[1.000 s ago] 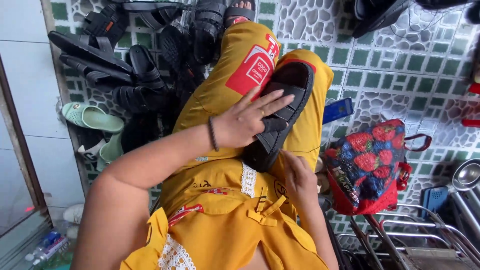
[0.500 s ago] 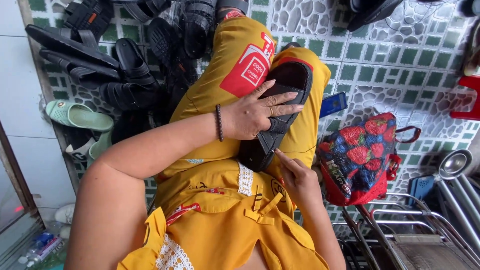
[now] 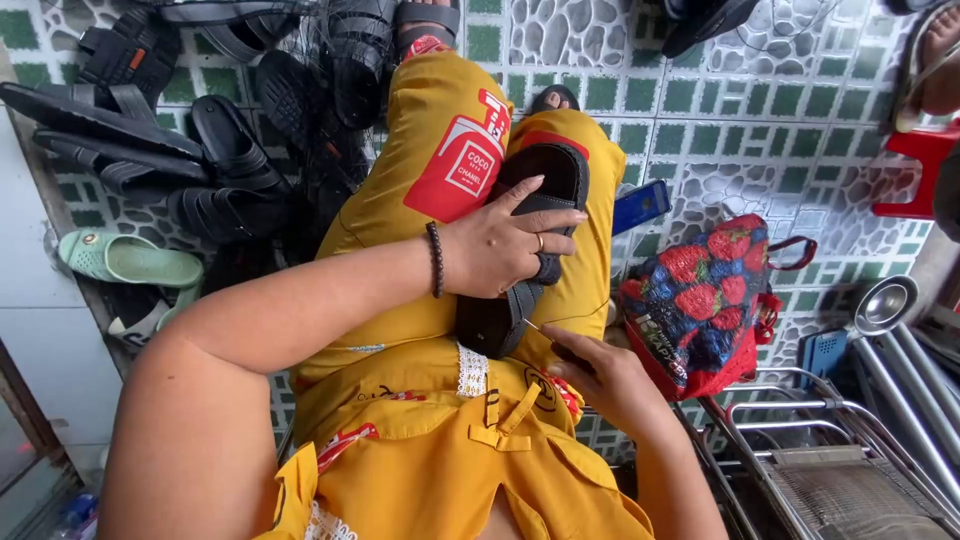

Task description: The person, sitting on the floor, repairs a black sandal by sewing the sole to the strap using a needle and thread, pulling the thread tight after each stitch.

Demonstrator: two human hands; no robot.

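While the black sandal (image 3: 530, 250) lies across the lap of yellow trousers (image 3: 440, 180), it is pressed down by the left hand (image 3: 505, 245), whose fingers are spread flat over its strap and curled partly round its edge. A beaded bracelet (image 3: 435, 260) is worn at that wrist and a ring on one finger. The sandal is set lengthwise along the thighs, its far end toward the knees and its near end toward the waist. Just below the sandal's near end, the right hand (image 3: 600, 375) is closed in a pinch on a thin needle (image 3: 535, 327) (only a short, pale length of it shows), whose tip touches the sandal's edge.

To the right of the sandal, on the tiled floor (image 3: 760, 100), a bag with a strawberry print (image 3: 700, 300) stands close against the thigh, and a blue phone (image 3: 640, 205) lies just beyond it, beside the knee. Farther right of the sandal, a metal rack (image 3: 830, 450) and a steel ladle (image 3: 885, 305) are seen, with a red stool (image 3: 920, 165) above them. To the left of the sandal, well apart from it, a heap of black sandals (image 3: 200, 150) is spread over the floor, and a pale green slipper (image 3: 130, 262) lies at the heap's near side.
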